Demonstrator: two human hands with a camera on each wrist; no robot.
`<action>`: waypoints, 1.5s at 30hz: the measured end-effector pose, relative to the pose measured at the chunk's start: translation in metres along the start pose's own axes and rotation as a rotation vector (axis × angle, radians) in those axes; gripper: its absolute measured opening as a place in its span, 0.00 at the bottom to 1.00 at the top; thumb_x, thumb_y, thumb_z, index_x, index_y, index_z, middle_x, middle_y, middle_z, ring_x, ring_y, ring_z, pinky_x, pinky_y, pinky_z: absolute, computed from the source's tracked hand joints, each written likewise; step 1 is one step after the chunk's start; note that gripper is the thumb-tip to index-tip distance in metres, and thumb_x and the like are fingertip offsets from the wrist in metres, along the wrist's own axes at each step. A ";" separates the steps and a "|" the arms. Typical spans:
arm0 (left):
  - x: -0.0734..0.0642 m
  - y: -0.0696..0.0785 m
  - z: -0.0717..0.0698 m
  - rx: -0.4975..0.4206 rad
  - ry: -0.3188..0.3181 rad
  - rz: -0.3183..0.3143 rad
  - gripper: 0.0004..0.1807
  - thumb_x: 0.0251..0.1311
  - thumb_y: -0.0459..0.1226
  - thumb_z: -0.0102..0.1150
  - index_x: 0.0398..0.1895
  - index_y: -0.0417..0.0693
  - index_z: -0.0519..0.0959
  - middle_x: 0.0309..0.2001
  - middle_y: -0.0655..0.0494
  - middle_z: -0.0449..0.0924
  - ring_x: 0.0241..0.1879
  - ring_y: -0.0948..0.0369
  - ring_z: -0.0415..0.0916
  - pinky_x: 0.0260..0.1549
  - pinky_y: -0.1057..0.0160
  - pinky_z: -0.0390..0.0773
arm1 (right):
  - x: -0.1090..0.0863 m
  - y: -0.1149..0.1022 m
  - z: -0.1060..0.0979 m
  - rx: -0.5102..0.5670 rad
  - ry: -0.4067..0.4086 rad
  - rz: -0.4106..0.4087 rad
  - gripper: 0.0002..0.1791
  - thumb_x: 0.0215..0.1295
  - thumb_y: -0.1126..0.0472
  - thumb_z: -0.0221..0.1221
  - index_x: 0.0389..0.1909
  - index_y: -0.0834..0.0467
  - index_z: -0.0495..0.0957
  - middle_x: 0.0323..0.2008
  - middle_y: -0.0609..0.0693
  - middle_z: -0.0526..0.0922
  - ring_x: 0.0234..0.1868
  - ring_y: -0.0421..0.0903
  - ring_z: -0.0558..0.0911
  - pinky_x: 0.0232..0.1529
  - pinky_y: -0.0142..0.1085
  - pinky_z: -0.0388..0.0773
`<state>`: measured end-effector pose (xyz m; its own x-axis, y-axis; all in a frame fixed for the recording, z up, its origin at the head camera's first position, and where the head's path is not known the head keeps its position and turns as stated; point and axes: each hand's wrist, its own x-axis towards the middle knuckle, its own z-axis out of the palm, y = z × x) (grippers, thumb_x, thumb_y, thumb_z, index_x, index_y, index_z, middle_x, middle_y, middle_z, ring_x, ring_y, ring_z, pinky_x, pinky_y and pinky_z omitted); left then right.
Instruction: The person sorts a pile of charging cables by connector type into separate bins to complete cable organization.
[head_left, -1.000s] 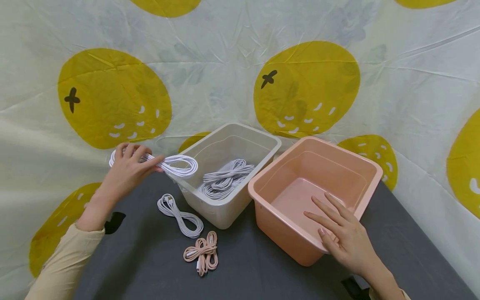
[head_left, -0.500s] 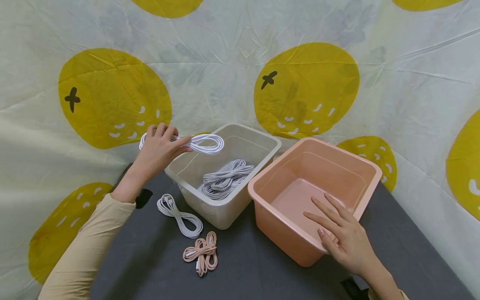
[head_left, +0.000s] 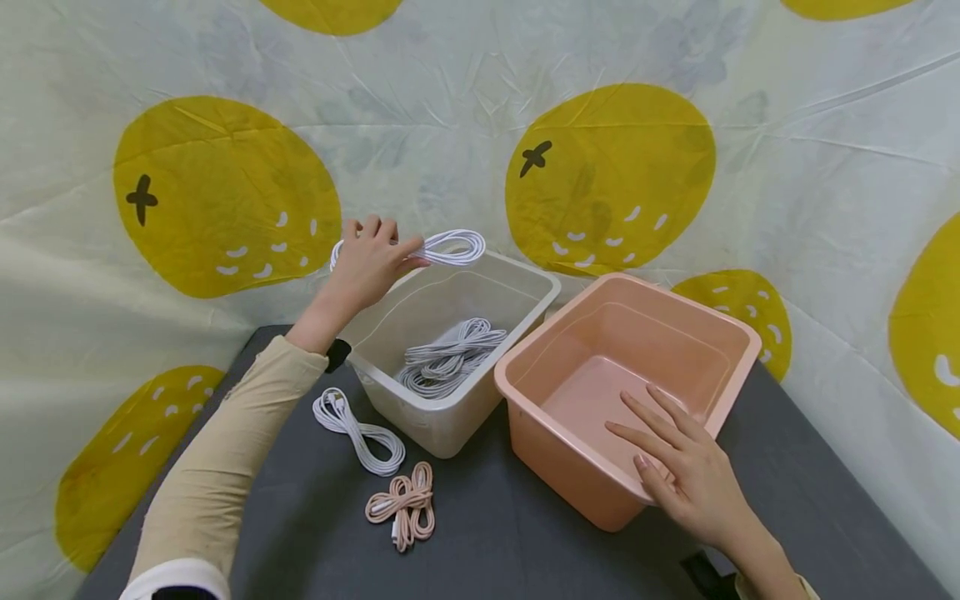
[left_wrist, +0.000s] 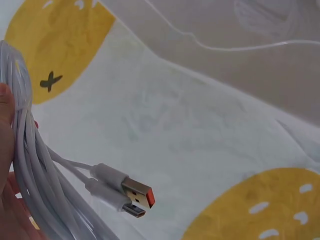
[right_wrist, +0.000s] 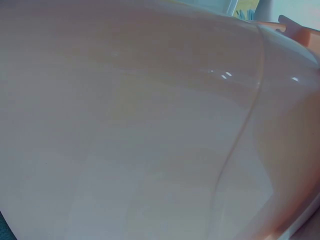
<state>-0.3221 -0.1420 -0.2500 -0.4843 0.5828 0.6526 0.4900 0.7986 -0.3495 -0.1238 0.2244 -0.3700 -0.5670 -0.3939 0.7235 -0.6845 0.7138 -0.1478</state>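
Note:
My left hand [head_left: 367, 262] grips a coiled white USB cable [head_left: 459, 247] in the air above the far left part of the grey bin [head_left: 442, 435]. In the left wrist view, a USB plug [left_wrist: 139, 192] and a smaller connector hang out of the coil. Several coiled white cables [head_left: 450, 358] lie inside the grey bin. My right hand [head_left: 697, 483] is at the near right rim of the pink bin [head_left: 573, 479], its fingers straight and reaching over the inside. The right wrist view is filled by the pink bin's wall [right_wrist: 150, 125].
On the dark table [head_left: 510, 542], left of the grey bin, lies another white cable coil [head_left: 337, 414]. A pink cable bundle [head_left: 406, 502] sits nearer the front. A curtain [head_left: 435, 150] with yellow fruit shapes hangs behind the table.
My left hand has moved right and farther away with the white USB cable, from left of the grey bin to above its far left part. The right hand stays put.

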 end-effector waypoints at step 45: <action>0.024 0.032 0.012 -0.006 -0.079 -0.058 0.17 0.59 0.52 0.47 0.39 0.49 0.72 0.31 0.45 0.70 0.28 0.50 0.65 0.26 0.54 0.63 | -0.001 -0.001 0.001 0.002 0.007 0.000 0.17 0.63 0.51 0.46 0.48 0.50 0.78 0.59 0.53 0.71 0.67 0.47 0.58 0.65 0.25 0.43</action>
<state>-0.3270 -0.1009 -0.2531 -0.5679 0.5456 0.6162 0.4638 0.8307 -0.3080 -0.1231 0.2235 -0.3711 -0.5635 -0.3901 0.7282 -0.6856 0.7126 -0.1488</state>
